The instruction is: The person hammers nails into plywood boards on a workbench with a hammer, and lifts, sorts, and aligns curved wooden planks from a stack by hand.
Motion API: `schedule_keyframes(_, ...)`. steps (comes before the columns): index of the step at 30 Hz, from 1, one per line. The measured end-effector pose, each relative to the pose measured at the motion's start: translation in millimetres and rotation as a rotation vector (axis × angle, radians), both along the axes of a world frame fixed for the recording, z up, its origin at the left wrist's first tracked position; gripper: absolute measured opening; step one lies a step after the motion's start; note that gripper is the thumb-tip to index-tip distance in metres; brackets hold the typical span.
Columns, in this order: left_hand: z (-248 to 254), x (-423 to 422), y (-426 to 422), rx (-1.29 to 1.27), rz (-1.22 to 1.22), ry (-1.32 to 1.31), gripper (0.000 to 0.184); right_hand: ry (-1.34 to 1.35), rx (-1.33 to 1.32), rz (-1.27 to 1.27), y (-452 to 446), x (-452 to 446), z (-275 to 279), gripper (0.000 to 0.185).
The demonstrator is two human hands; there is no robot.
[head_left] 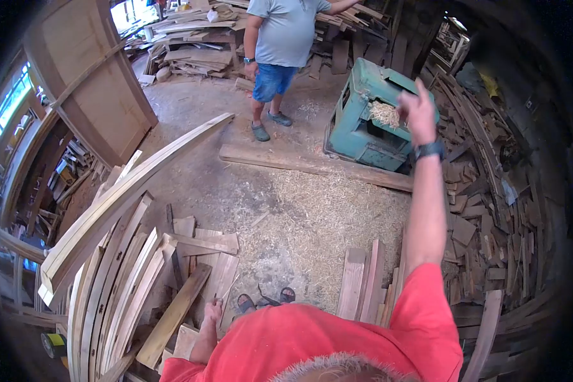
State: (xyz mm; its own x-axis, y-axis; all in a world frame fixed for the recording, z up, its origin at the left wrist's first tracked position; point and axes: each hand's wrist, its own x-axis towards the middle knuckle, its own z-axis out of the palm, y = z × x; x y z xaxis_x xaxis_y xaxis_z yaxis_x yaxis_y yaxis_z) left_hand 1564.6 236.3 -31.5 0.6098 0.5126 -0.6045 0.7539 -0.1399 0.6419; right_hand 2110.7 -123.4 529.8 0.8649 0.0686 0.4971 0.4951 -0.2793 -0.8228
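My right hand [417, 114], with a dark watch at the wrist, is raised at arm's length in front of a green machine [375, 149]. Its index finger is stretched out, nothing shows in it, and the hand is slightly blurred. Pale wood shavings [384, 114] fill the machine's opening behind it. My left hand [213, 310] hangs low beside my leg, near a flat board [218, 277]. Its fingers look closed around something thin and dark, too small to make out.
A person [280, 38] in a grey shirt and blue shorts stands ahead. A long beam [312, 164] lies across the shavings-strewn floor. Long curved timbers [134, 197] are stacked at left, planks [353, 283] lie near my right side, and scrap wood [471, 216] is piled beyond.
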Motion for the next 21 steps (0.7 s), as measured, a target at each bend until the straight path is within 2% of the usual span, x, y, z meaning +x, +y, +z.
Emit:
schedule_keyframes(4, 2.8, -17.1, 3.8, 0.059, -0.044, 0.054, 0.042, 0.044, 0.07, 0.1, 21.0, 21.7, 92.0, 0.079)
schedule_keyframes(6, -12.5, -20.3, 20.9, 0.03, -0.19, 0.081, 0.044, -0.018, -0.116, 0.012, 29.0, 31.0, 124.1, 0.076)
schedule_keyframes(7, -37.5, -25.8, 33.6, 0.08, -0.264, 0.002, 0.048, -0.026, -0.174, 0.002, 30.7, 33.8, 134.6, 0.074)
schedule_keyframes(8, 20.5, -9.9, 33.5, 0.205, -0.308, 0.073, 0.05, 0.053, -0.223, 0.066, 12.6, 67.9, 143.8, 0.067)
schedule_keyframes(9, 17.2, -13.6, 42.5, 0.317, -0.229, -0.161, 0.051, 0.095, -0.118, 0.129, 18.6, 71.4, 146.7, 0.061)
schedule_keyframes(10, 6.3, -12.0, 56.9, 0.354, -0.112, -0.192, 0.049, 0.127, -0.151, 0.22, 2.6, 109.5, 149.2, 0.057)
schedule_keyframes(11, 23.6, -6.4, 68.3, 0.338, -0.038, -0.235, 0.049, 0.161, -0.184, 0.311, -12.9, 148.7, 151.4, 0.053)
schedule_keyframes(12, 71.6, 4.2, 77.9, 0.263, 0.001, -0.156, 0.045, 0.141, -0.289, 0.186, 7.1, 104.3, 165.9, 0.06)
schedule_keyframes(13, 71.3, -2.3, 89.0, 0.325, 0.082, -0.219, 0.043, -0.047, -0.369, 0.01, 51.3, 36.0, 152.8, 0.059)
schedule_keyframes(14, 73.2, 12.6, 100.2, 0.387, 0.122, -0.322, 0.042, -0.07, -0.374, -0.01, 47.1, 56.8, 141.4, 0.059)
schedule_keyframes(15, 90.1, 22.1, 107.6, 0.381, 0.141, -0.342, 0.04, -0.061, -0.313, 0.071, 30.6, 96.2, 127.4, 0.057)
schedule_keyframes(16, 104.8, 26.4, 119.5, 0.375, 0.131, -0.37, 0.038, 0.008, -0.286, 0.079, 30.6, 89.4, 127.8, 0.058)
schedule_keyframes(17, 92.8, 30.5, 132.0, 0.315, 0.138, -0.478, 0.037, 0.076, -0.258, 0.085, 32.8, 80.6, 128.5, 0.06)
schedule_keyframes(18, 128.9, 39.9, 128.8, 0.292, 0.11, -0.459, 0.035, 0.144, -0.23, 0.089, 34.8, 72.8, 129.8, 0.062)
schedule_keyframes(19, 134.9, 46.8, 134.6, 0.206, 0.119, -0.364, 0.034, 0.164, -0.128, 0.21, 23.4, 96.0, 127.9, 0.068)
schedule_keyframes(20, 107.3, 45.5, 143.4, 0.286, 0.09, -0.432, 0.034, 0.113, -0.062, 0.118, 49.1, 59.8, 129.3, 0.07)
schedule_keyframes(21, 110.0, 47.2, 142.3, 0.249, 0.052, -0.368, 0.036, 0.115, -0.001, 0.128, 53.7, 52.4, 133.6, 0.073)
